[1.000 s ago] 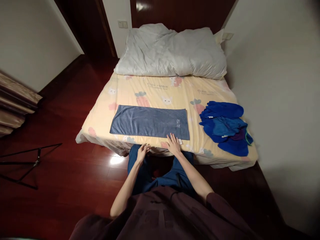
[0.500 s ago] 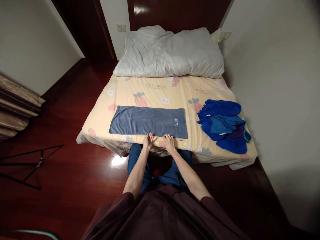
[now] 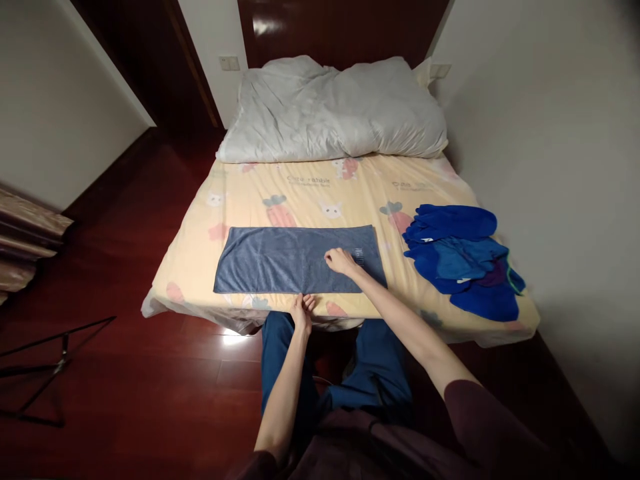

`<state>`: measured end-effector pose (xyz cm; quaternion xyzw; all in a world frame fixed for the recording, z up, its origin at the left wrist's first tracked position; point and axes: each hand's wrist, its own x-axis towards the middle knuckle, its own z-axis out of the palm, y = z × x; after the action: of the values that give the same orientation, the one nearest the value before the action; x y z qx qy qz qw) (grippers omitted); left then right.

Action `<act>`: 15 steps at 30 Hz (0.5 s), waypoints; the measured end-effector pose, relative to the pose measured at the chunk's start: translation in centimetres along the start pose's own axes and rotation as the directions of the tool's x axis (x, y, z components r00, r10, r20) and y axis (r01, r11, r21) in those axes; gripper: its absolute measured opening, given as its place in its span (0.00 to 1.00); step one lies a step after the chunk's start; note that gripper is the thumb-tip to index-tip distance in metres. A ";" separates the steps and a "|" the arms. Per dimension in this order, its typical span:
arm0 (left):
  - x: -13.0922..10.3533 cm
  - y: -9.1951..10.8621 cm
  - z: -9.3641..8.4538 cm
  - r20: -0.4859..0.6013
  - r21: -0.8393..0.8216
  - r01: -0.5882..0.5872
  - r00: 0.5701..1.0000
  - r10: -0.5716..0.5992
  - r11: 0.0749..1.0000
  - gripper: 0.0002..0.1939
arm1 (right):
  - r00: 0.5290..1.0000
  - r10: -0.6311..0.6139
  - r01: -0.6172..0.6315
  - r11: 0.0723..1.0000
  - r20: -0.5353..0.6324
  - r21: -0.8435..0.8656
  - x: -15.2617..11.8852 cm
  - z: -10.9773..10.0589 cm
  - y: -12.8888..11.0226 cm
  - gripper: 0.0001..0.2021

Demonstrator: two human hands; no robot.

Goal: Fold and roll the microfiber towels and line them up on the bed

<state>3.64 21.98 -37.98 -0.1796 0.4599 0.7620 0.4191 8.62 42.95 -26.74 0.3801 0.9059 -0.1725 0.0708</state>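
A grey-blue towel [image 3: 270, 261] lies as a long flat strip near the bed's front edge, with small pale lettering at its right end. At its near edge my left hand [image 3: 302, 313] is palm up, the thumb and fingertips pinched at the hem by the middle. My right hand [image 3: 341, 261] is over the towel's right half, just left of the lettering. Its fingers are curled in, with nothing visible in them. Whether it presses on the cloth cannot be made out.
A heap of blue clothes [image 3: 457, 257] lies on the right of the bed. Behind is a folded white quilt [image 3: 335, 113] on the yellow rabbit-print sheet [image 3: 240, 193]. On the floor at left stands a black metal frame [image 3: 60, 363], near a curtain [image 3: 30, 240].
My right hand has left the towel's near edge and moved forward over the cloth. My left hand stays by the near edge. The view has shifted slightly.
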 end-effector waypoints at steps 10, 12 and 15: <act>1.4 -1.1 -1.6 -0.017 0.021 0.043 0.999 -0.042 0.999 0.20 | 1.000 0.022 -0.022 0.994 -0.005 0.109 18.1 1.4 -2.5 0.17; 1.5 -1.2 -1.8 -0.005 0.033 0.047 0.999 -0.047 0.998 0.20 | 1.000 -0.006 0.007 0.996 -0.007 0.085 20.1 2.3 -2.3 0.17; 1.4 -1.2 -1.8 -0.025 0.072 0.054 0.998 -0.052 0.996 0.20 | 0.998 -0.035 0.030 0.996 0.058 0.080 22.8 2.9 -1.5 0.22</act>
<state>3.59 21.41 -40.50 -0.1850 0.4872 0.7312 0.4401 -8.50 56.07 -34.96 0.3624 0.9020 -0.2205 0.0797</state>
